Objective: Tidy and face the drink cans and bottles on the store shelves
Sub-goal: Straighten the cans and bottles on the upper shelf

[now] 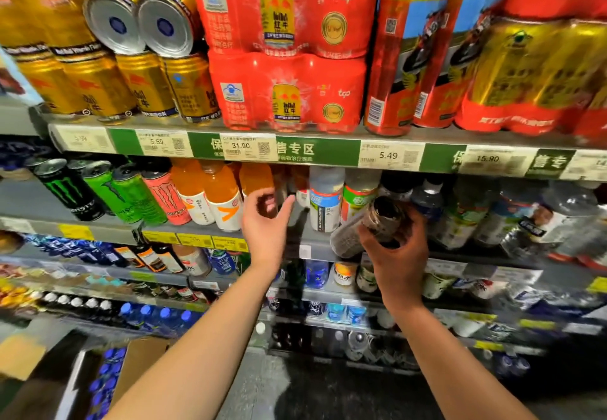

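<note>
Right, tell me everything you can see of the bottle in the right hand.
The dark bottle looks like clear plastic with dark contents, motion-blurred, label unreadable. It is tilted, its upper end leaning up and right, off the shelf, in front of the bottle row under the 5.49 tag. The right hand grips it from below, fingers curled round it; nothing else visibly touches it.

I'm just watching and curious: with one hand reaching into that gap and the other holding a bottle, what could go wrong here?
The left hand reaches in beside the orange bottles; a nudge might topple them. The right hand holds the dark bottle tilted, so it could slip. Two gold cans lie on their sides above and may roll off.
</note>
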Available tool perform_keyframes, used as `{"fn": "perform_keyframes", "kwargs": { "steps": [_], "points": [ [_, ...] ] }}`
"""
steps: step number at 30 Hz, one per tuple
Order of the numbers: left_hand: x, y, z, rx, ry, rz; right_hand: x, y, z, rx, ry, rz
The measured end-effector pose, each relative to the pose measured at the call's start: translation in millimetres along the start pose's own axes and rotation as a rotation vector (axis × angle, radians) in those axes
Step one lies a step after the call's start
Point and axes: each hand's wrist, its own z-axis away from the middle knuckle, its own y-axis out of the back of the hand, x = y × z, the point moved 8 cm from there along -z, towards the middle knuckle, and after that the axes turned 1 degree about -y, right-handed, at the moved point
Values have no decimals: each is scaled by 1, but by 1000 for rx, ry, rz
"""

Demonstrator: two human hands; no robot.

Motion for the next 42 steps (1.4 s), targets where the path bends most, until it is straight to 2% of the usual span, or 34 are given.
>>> {"fn": "perform_keyframes", "kwargs": {
  "steps": [2,7,14,17,20,27,34,36,40,42],
  "points": [
    [-3,23,-2,156,-51,-128,-1,-4,1,0,-2,-3],
    [-18,10,-10,81,58,-183,-4,-13,2,-9,-3,-1],
    [-13,2,-16,132,13,-347,-1,-6,7,-6,-25,22],
    [-16,-2,-20,116,7,-321,0,-2,7,-3,-30,12],
    [-23,-3,-25,59,28,-266,1,2,7,-4,-37,-3],
    [-28,-20,-15,-215,59,-182,2,8,5,-11,-36,-22],
    [-24,-23,-7,-274,51,-84,8,0,7,-51,-49,-56],
    [-26,-8,-5,-198,20,-78,8,-6,9,-59,-48,-59],
    [-16,55,-4,196,-146,-225,6,-24,14,-74,-54,-83],
    [-25,79,-13,292,-90,-243,1,-33,17,-77,-44,-95]
  ]
}}
